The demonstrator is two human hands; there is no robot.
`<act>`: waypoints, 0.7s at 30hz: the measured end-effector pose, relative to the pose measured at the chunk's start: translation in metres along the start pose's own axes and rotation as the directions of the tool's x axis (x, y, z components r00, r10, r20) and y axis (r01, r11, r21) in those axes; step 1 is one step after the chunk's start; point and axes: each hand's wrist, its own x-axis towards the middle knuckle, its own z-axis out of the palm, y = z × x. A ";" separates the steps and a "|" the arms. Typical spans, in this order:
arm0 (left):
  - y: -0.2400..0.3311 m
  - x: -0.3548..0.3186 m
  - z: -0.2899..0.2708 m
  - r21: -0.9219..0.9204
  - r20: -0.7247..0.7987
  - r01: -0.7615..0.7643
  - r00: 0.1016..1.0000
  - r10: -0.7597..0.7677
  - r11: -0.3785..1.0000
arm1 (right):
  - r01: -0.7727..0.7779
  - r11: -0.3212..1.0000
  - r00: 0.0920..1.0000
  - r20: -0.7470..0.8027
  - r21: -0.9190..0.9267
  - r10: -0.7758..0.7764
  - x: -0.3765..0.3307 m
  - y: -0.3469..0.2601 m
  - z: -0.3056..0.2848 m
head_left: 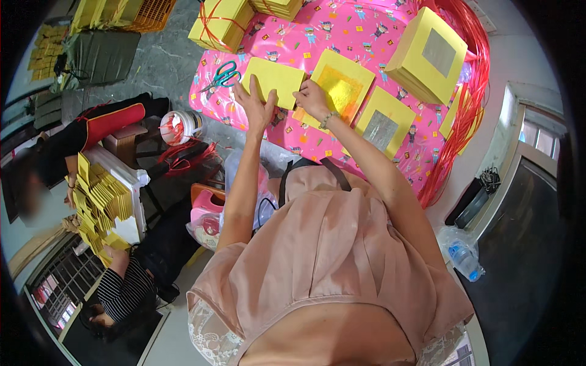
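A plain yellow paper piece (285, 78) lies on the pink patterned table cover. My left hand (256, 107) rests on its left and lower edge, fingers spread. At its right edge my right hand (314, 100) is closed, fingertips pinched at the paper's border; how many layers they hold cannot be seen. Under and beside my right wrist lies a yellow sheet with a shiny gold square (343, 91). Nearer me is a yellow sheet with a silver square (379, 129). Teal-handled scissors (226, 75) lie left of the plain paper.
A tall yellow paper stack (421, 58) stands at right, beside hanging red plastic strands (473, 79). Tied yellow bundles (221, 24) sit at the far edge. On the floor at left is a white bucket (182, 127). Two people work at left by a pile of yellow packets (107, 198).
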 end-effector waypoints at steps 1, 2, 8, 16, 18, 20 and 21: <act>0.000 0.001 0.000 0.002 -0.001 -0.008 1.000 0.008 1.000 | 0.004 1.000 1.000 -0.005 0.005 -0.004 0.000 0.001 0.000; 0.001 0.003 0.001 0.012 0.022 -0.015 1.000 0.015 1.000 | 0.005 1.000 1.000 -0.006 0.009 -0.005 -0.001 0.001 -0.002; -0.014 -0.005 0.008 0.117 0.059 -0.035 0.998 0.028 0.993 | -0.004 1.000 1.000 0.025 -0.029 0.004 -0.012 -0.004 -0.002; -0.008 0.000 0.006 0.284 0.132 -0.007 0.991 -0.032 0.959 | 0.311 0.860 0.948 0.063 -0.404 -0.313 -0.088 -0.005 -0.086; -0.007 0.004 0.001 0.299 0.133 -0.026 0.991 -0.014 0.954 | 0.380 0.722 0.910 0.091 -0.578 -0.405 -0.114 0.002 -0.098; -0.002 0.006 -0.003 0.310 0.109 -0.055 0.994 0.022 0.949 | 0.399 0.537 0.897 0.195 -0.743 -0.396 -0.134 0.003 -0.106; 0.001 0.007 -0.006 0.309 0.114 -0.060 0.993 0.026 0.949 | 0.394 0.540 0.899 0.189 -0.744 -0.395 -0.139 0.005 -0.107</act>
